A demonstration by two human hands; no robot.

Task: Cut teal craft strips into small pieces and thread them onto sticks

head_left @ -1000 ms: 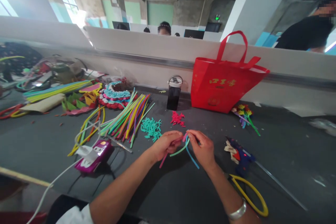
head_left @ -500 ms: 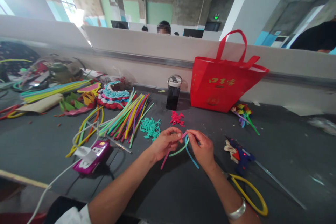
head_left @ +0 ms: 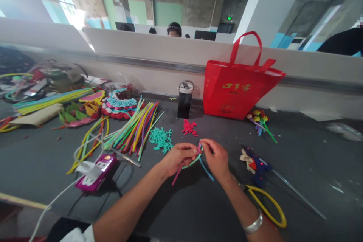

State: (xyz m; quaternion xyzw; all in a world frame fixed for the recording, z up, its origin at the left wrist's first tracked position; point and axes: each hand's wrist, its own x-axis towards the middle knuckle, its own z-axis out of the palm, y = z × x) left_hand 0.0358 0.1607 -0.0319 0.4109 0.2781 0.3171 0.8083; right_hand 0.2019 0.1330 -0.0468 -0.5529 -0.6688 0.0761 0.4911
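My left hand [head_left: 180,157] pinches a pink pipe cleaner [head_left: 176,177], whose lower end hangs beneath the palm. My right hand [head_left: 217,155] closes thumb and finger on the top, where the pink stem bends over and meets a light green pipe cleaner [head_left: 193,164] and a blue pipe cleaner [head_left: 206,169]. The fingertips hide how the three join. The green and blue tails hang loose between the hands. Just beyond lie a pile of short teal pieces [head_left: 161,139] and a smaller pile of red pieces [head_left: 189,127].
A bundle of coloured pipe cleaners [head_left: 141,126] and a purple power strip [head_left: 98,172] lie left. At right are a glue gun [head_left: 259,168] with a glue stick and a yellow-handled tool [head_left: 269,208]. Behind stand a black bottle [head_left: 184,104] and a red bag [head_left: 238,94].
The pink stem, nearly straight between my fingers before, now curves upward at the top. My hands stay close together. The whole view has shifted slightly.
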